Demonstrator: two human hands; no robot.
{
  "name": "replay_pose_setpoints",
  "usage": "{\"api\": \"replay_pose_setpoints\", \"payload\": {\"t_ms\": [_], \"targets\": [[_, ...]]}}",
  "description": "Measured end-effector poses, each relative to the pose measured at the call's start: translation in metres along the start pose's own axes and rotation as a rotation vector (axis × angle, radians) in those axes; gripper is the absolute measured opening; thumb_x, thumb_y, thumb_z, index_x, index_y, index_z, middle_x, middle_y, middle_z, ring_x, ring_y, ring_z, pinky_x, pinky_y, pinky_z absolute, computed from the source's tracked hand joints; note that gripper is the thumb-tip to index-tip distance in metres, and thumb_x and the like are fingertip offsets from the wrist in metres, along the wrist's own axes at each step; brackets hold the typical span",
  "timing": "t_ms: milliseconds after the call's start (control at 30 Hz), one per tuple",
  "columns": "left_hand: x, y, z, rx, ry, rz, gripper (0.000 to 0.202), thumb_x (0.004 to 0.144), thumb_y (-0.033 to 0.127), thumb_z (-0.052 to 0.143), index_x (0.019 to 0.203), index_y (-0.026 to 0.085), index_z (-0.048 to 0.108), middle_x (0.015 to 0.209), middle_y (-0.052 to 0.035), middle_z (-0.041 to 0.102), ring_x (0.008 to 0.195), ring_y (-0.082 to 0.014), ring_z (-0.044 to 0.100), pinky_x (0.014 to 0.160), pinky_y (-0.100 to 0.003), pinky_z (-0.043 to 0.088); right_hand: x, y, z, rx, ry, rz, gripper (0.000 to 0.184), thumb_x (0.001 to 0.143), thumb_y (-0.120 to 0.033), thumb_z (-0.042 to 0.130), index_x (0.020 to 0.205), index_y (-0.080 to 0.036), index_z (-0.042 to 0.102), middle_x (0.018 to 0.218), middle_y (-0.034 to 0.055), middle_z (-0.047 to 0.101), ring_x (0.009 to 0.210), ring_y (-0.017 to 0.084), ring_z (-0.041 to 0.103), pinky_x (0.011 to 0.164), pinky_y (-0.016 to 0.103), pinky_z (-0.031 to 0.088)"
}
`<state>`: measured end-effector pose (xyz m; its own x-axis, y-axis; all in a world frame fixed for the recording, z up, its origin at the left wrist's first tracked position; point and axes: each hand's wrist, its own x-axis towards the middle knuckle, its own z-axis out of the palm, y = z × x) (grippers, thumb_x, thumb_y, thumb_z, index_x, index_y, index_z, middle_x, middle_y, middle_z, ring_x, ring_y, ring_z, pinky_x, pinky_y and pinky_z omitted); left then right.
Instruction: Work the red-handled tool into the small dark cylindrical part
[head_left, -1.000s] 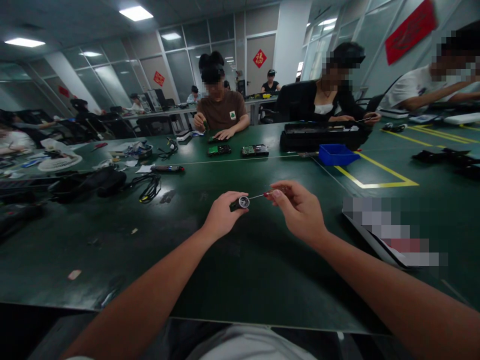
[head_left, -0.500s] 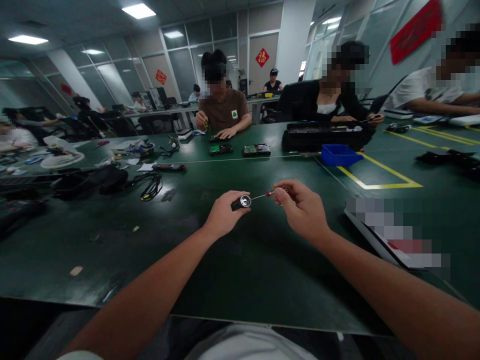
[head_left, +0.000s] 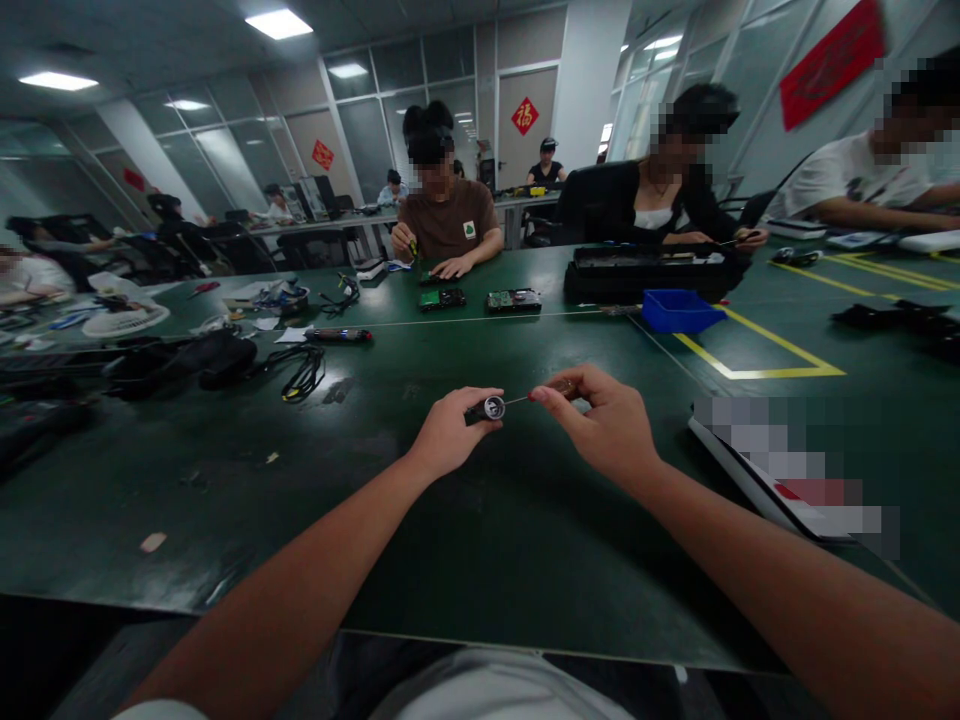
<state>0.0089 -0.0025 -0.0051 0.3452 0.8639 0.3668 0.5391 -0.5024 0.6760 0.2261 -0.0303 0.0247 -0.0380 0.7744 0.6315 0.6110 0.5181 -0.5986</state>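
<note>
My left hand (head_left: 446, 437) is closed around a small black part with a round silver face (head_left: 491, 407), held just above the green table (head_left: 465, 540). My right hand (head_left: 607, 425) pinches a thin screwdriver (head_left: 525, 399) whose metal shaft points left, its tip at the silver face. Both hands hover over the middle of the table, close together.
A blue bin (head_left: 675, 309) and a long black device (head_left: 649, 268) lie beyond, beside yellow floor-tape lines (head_left: 757, 345). Circuit boards (head_left: 480, 298) rest in front of a seated person. Black cables and bags (head_left: 225, 365) clutter the left. A flat white-edged object (head_left: 780, 480) lies at my right.
Both hands have stayed nearly in place; my right hand's fingers have shifted slightly on the screwdriver handle, hiding its red part.
</note>
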Motion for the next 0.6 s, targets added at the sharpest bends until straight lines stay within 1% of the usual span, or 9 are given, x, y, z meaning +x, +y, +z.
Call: {"api": "replay_pose_setpoints", "payload": {"t_ms": [133,333,500,600], "targets": [[0.0001,-0.0009,0.0008,-0.004,-0.012,0.007,0.043,0.080,0.017,0.075,0.122,0.026,0.067,0.121,-0.0050,0.069,0.115,-0.0231,0.062,0.103,-0.042,0.046,-0.0008,-0.0004,-0.0009,0.013,-0.018,-0.031,0.019,0.087,-0.042,0.068,0.087,-0.023,0.070,0.075,0.0019,0.072,0.065,0.018,0.066,0.060,0.031,0.048],[0.0009,-0.0021,0.0019,-0.018,0.001,0.014,0.042,0.079,0.015,0.075,0.119,0.025,0.068,0.118,-0.0051,0.070,0.113,-0.0226,0.063,0.103,-0.042,0.046,-0.0015,-0.0011,-0.0012,0.039,-0.044,-0.099,0.015,0.087,-0.037,0.068,0.094,-0.024,0.071,0.081,0.0020,0.075,0.070,0.019,0.068,0.065,0.033,0.052],[0.0008,-0.0044,0.0023,-0.023,0.004,0.024,0.042,0.080,0.014,0.075,0.120,0.024,0.068,0.119,-0.0050,0.069,0.113,-0.0218,0.062,0.104,-0.041,0.045,-0.0026,0.0011,-0.0012,0.091,-0.114,-0.122,0.018,0.092,-0.032,0.062,0.106,-0.025,0.069,0.090,0.0027,0.075,0.077,0.020,0.070,0.070,0.034,0.054],[0.0006,-0.0046,0.0021,-0.027,0.008,0.023,0.042,0.080,0.015,0.075,0.120,0.024,0.068,0.120,-0.0050,0.069,0.114,-0.0222,0.062,0.104,-0.041,0.045,-0.0034,0.0011,-0.0027,0.127,-0.158,-0.129,0.019,0.094,-0.030,0.057,0.109,-0.025,0.067,0.096,0.0039,0.075,0.083,0.021,0.071,0.074,0.035,0.054]]}}
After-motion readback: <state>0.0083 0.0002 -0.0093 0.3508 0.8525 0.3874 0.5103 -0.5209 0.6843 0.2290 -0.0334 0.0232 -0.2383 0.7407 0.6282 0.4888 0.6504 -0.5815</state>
